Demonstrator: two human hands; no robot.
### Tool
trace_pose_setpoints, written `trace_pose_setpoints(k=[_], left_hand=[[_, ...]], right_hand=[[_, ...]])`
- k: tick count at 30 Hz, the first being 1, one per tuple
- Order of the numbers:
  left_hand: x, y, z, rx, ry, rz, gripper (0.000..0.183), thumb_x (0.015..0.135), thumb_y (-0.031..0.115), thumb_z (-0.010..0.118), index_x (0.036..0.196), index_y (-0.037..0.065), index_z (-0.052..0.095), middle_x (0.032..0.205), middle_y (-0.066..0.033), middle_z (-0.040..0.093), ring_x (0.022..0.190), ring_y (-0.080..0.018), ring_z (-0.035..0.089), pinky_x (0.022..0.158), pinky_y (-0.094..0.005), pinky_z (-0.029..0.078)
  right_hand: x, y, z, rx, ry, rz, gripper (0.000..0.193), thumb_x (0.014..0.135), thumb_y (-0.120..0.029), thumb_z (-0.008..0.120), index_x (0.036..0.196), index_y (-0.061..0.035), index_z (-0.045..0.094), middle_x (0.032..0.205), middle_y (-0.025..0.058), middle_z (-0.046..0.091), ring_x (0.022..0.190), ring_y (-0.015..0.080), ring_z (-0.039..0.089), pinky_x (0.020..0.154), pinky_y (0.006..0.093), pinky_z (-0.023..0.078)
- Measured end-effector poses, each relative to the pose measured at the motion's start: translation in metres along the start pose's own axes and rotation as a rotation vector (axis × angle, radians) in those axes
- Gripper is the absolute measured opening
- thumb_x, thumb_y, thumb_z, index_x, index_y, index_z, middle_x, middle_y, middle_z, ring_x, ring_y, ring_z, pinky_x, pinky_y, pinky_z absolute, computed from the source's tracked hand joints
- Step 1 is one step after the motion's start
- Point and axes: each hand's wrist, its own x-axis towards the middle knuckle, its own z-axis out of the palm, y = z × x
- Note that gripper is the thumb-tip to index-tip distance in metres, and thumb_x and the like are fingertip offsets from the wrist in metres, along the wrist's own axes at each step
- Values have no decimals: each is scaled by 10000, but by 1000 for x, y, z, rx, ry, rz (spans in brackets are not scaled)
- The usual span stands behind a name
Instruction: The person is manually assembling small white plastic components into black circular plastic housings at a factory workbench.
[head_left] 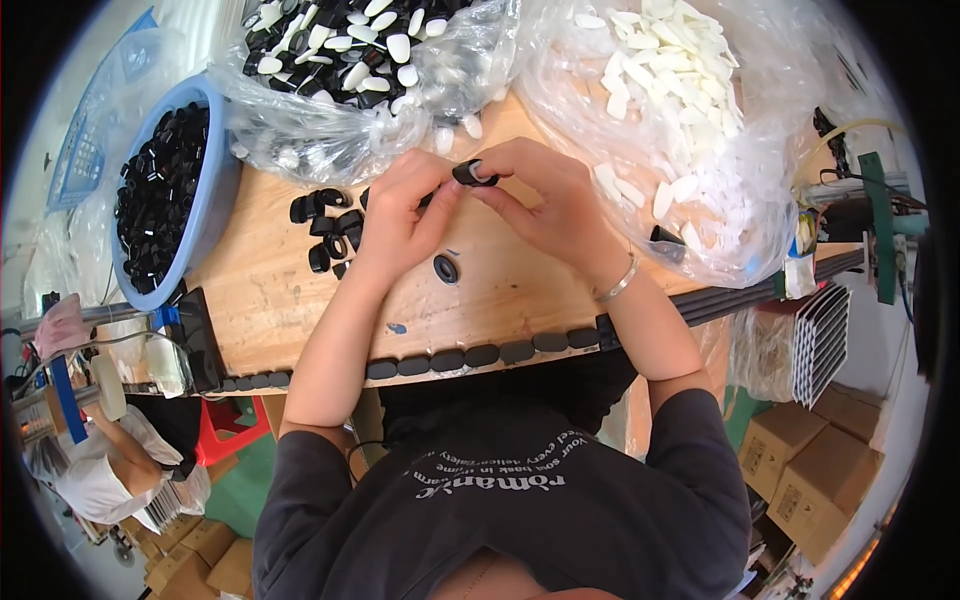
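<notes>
My left hand [403, 205] and my right hand [545, 195] meet above a wooden table [270, 290], pinching one small black oval plastic part [470, 173] between their fingertips. Another black oval ring [446, 268] lies on the wood just below the hands. A small heap of black parts [328, 225] sits left of my left hand. Along the table's near edge runs a row of black oval caps [450, 358].
A blue basin [215, 225] full of black parts stands at the left. Clear bags hold black and white pieces [350, 50] at the back and white oval inserts [670, 110] at the right. Cardboard boxes [810, 470] are stacked on the floor at the right. Another person [110, 470] sits lower left.
</notes>
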Motion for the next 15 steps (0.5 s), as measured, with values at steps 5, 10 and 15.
trace_pose_setpoints(k=[5,10,15], left_hand=[[-2,6,6,-86,65,-76,62,792,-26,627,851,-9,624,743,-97,584,685,-226,551,606,-294,429],[-3,7,10,-99,87,-141,91,773,-29,640,861,-4,633,748,-96,580,684,-214,549,604,-281,426],[0,4,4,-29,40,-58,111,753,-39,632,859,-6,628,766,-104,585,711,-249,552,631,-305,438]], right_hand=[[-1,-6,4,48,111,54,198,731,21,730,910,-29,662,864,86,676,746,190,652,674,266,526],[0,1,1,-22,58,-53,205,724,25,733,908,-29,659,857,91,673,750,210,656,666,274,527],[0,2,-2,5,12,-83,203,741,19,722,922,-31,645,841,88,661,739,218,652,654,280,527]])
